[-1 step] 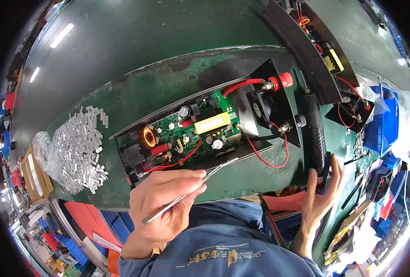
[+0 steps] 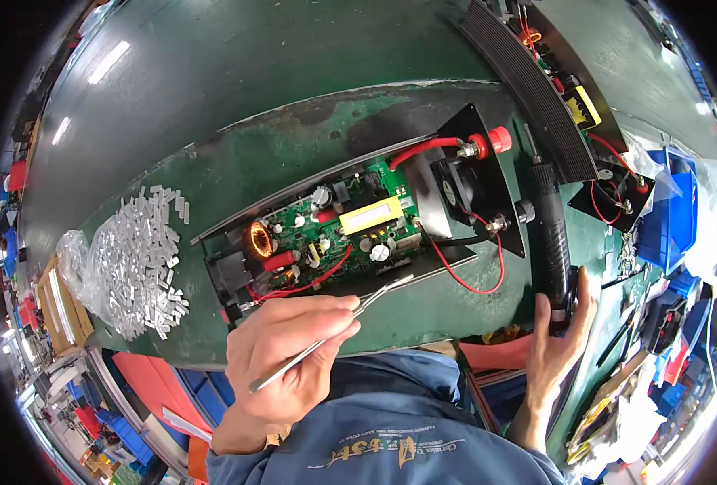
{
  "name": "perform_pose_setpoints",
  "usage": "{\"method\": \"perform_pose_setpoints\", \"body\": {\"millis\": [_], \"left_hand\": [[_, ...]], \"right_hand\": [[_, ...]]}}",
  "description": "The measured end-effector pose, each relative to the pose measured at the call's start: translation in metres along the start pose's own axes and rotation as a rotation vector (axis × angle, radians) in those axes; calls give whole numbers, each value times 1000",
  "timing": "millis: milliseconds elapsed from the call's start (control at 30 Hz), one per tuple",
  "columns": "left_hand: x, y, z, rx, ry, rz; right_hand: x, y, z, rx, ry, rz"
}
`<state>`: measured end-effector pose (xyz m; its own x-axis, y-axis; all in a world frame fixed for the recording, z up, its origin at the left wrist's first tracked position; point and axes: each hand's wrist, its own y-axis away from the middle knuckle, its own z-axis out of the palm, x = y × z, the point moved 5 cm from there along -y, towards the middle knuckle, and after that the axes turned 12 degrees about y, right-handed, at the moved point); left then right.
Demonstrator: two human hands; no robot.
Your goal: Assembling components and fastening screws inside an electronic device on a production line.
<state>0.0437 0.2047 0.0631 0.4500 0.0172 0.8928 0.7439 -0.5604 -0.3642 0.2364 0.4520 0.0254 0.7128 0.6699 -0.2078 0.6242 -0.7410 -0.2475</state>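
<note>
Tweezers (image 2: 326,341) pinched in my left hand (image 2: 290,364), tips at the lower edge of the green circuit board (image 2: 334,234), mid-frame on the worktop (image 2: 237,162). Right hand (image 2: 560,339) wraps the black electric screwdriver (image 2: 554,242), lower right. Judged step: fastening board; next needs driver tip aligned.

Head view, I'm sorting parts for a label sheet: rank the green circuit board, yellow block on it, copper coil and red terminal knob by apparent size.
1. green circuit board
2. yellow block
3. copper coil and red terminal knob: look alike, so unranked.
</note>
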Motion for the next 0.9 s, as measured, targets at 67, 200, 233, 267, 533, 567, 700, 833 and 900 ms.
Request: {"method": "perform_pose_setpoints", "body": {"millis": [67,200,233,267,533,567,700,833,900], "left_hand": [[-2,1,2,-28,-95,41],[-15,-4,8,-78,-172,15],[-14,-5,10,-76,-174,14],[-16,-6,12,-79,-167,-7],[-13,-15,17,-120,-206,-20],[-15,-17,17,-125,-211,-24],[-16,-16,17,-136,-209,-29],[-16,-16,16,-140,-198,-49],[-16,-17,16,-150,-200,-36]], "right_hand": [[10,7,10,-115,-85,75],[21,42,10,-310,-208,143],[25,59,8,-396,-235,168],[25,72,7,-514,-360,220],[-7,141,28,-1072,-750,313],[-14,138,27,-1151,-658,323],[-33,127,23,-1024,-640,108],[-28,131,29,-1074,-820,99],[-25,136,33,-1071,-850,131]]}}
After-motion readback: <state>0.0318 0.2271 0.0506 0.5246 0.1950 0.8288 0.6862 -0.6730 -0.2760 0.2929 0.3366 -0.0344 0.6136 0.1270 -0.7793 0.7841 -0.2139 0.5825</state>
